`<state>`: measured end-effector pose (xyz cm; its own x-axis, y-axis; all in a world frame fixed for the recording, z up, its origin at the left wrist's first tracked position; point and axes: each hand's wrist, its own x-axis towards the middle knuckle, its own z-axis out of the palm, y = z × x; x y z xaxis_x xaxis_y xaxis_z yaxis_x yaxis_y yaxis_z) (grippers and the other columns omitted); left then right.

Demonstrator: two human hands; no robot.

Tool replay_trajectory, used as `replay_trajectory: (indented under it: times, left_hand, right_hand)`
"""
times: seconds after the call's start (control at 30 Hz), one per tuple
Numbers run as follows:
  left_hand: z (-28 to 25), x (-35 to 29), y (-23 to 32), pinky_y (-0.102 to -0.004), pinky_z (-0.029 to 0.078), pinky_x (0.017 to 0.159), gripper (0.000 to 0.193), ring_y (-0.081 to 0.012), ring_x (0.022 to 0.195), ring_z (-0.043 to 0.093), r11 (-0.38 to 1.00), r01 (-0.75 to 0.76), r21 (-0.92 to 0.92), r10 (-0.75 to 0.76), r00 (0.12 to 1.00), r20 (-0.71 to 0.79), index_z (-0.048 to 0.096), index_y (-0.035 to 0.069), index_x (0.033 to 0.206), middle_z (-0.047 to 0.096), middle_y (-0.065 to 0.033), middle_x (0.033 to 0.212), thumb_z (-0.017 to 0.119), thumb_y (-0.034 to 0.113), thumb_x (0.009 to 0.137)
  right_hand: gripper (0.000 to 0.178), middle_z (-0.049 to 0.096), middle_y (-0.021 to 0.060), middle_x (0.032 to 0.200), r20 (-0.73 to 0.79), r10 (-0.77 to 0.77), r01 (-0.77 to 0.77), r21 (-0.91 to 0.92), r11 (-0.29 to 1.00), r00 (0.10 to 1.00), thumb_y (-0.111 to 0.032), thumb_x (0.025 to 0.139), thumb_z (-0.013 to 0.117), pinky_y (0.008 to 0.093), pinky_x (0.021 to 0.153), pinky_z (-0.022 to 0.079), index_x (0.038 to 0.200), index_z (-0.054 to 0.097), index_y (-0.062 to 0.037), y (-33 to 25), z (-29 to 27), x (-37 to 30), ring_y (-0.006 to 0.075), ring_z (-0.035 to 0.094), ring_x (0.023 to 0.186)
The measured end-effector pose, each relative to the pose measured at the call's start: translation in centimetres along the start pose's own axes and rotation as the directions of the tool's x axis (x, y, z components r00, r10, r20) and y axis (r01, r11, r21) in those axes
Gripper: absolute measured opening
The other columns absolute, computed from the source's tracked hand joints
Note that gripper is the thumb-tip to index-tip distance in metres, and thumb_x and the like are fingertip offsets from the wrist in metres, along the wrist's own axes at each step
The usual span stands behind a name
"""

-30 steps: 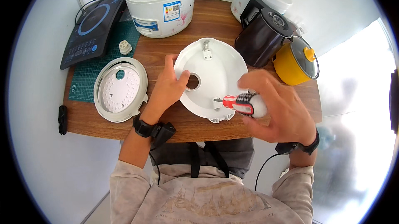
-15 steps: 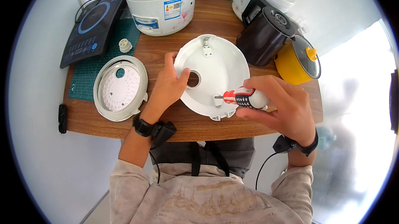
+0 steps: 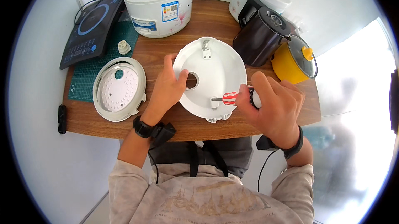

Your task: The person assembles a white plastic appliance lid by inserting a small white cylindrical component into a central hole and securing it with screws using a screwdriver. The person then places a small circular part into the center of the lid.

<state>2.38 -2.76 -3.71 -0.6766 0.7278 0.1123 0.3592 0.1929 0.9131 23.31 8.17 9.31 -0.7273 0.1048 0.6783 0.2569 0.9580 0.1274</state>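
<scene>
A white rice cooker lid shell (image 3: 220,70) lies on the wooden table, hollow side up, with a round hole at its left. My left hand (image 3: 169,83) grips its left rim, thumb inside near the hole and fingers outside. In my right hand (image 3: 274,105) is a screwdriver (image 3: 229,98) with a red, white and black handle, fingers wrapped round it. Its metal tip points left, at a small white post (image 3: 214,103) near the shell's front edge; whether a screw sits there I cannot tell. A metal hinge bracket (image 3: 206,49) shows at the far rim.
An inner lid plate (image 3: 118,89) and a white valve cap (image 3: 124,47) lie left, by a green cutting mat (image 3: 83,87). An induction cooker (image 3: 89,26) stands behind. Farther back are a rice cooker body (image 3: 162,12), a dark kettle (image 3: 259,37) and a yellow pot (image 3: 291,62).
My right hand has turned and closed further over the screwdriver handle, its wrist shifting left. The tip stays at the post, and my left hand keeps its grip on the shell.
</scene>
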Motion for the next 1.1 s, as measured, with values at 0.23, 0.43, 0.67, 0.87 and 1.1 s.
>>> replay_trajectory:
  times: [0.23,0.43,0.67,0.87,1.1]
  left_hand:
    - [0.1,0.0,-0.7,-0.0369,0.054,0.076,0.046,-0.0217,0.079,0.066,0.999,-0.033,0.037,0.033,0.999,-0.016,0.040,0.000,0.135,0.066,-0.0163,0.097,0.059,0.015,0.096]
    - [0.2,0.3,-1.3,-0.0338,0.054,0.072,0.045,-0.0186,0.077,0.064,0.999,-0.048,-0.019,0.048,0.999,-0.008,0.039,-0.001,0.134,0.065,-0.0143,0.095,0.059,0.013,0.095]
    - [0.3,0.6,-1.6,-0.0306,0.054,0.068,0.045,-0.0148,0.076,0.061,0.994,-0.031,-0.100,0.033,0.999,0.018,0.038,-0.001,0.133,0.064,-0.0114,0.093,0.059,0.011,0.096]
    - [0.5,0.7,-2.5,-0.0315,0.054,0.070,0.045,-0.0139,0.077,0.061,0.998,-0.021,-0.053,0.022,1.000,0.001,0.038,-0.001,0.134,0.064,-0.0107,0.094,0.059,0.011,0.097]
    - [0.2,0.3,-0.7,-0.0461,0.051,0.092,0.047,-0.0415,0.109,0.064,0.997,0.061,-0.057,-0.059,0.997,0.040,0.037,0.000,0.135,0.060,-0.0294,0.124,0.058,0.016,0.096]
  right_hand:
    - [0.018,0.047,-0.0008,0.052,0.039,0.150,-0.145,-0.106,0.984,0.988,-0.023,0.078,0.074,0.0316,0.040,0.032,0.074,0.059,-0.0119,-1.4,0.1,-0.2,0.0191,0.042,0.038]
    - [0.022,0.062,0.0069,0.088,0.243,0.124,-0.206,0.352,0.913,0.962,-0.012,0.079,0.071,0.0344,0.049,0.046,0.096,0.058,-0.0081,0.7,-0.6,0.5,0.0232,0.057,0.053]
    - [0.028,0.062,0.0139,0.114,0.341,-0.380,-0.147,0.879,0.454,0.860,0.005,0.078,0.066,0.0358,0.074,0.053,0.103,0.056,-0.0055,3.6,-0.2,1.2,0.0318,0.063,0.093]
    - [0.035,0.062,0.0129,0.108,0.295,-0.324,-0.101,0.859,0.502,0.899,0.014,0.073,0.069,0.0355,0.072,0.053,0.100,0.057,-0.0046,2.8,-0.2,0.8,0.0329,0.063,0.094]
    - [0.036,0.064,0.0165,0.113,0.295,-0.162,-0.145,0.790,0.596,0.942,0.018,0.070,0.071,0.0345,0.083,0.054,0.095,0.057,-0.0026,1.6,-0.6,-0.9,0.0294,0.065,0.097]
